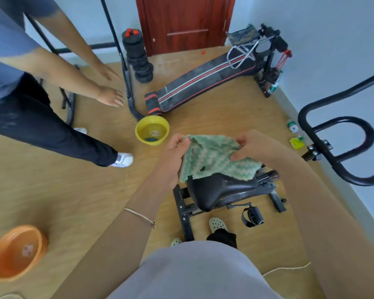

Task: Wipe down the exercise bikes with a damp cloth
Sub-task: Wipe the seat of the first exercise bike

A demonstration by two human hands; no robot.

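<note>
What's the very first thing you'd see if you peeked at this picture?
Most likely the green and white fuzzy cloth, held up between the left hand and the right hand in the middle, just above the black padded bike saddle. Next come two bright spots on the wooden floor: a yellow round plastic bowl beyond the hands and an orange round plastic bowl at the bottom left.

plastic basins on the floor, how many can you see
2. A yellow basin sits on the floor just beyond the green cloth; an orange basin sits at lower left near the frame edge. More could lie outside the view.
</note>
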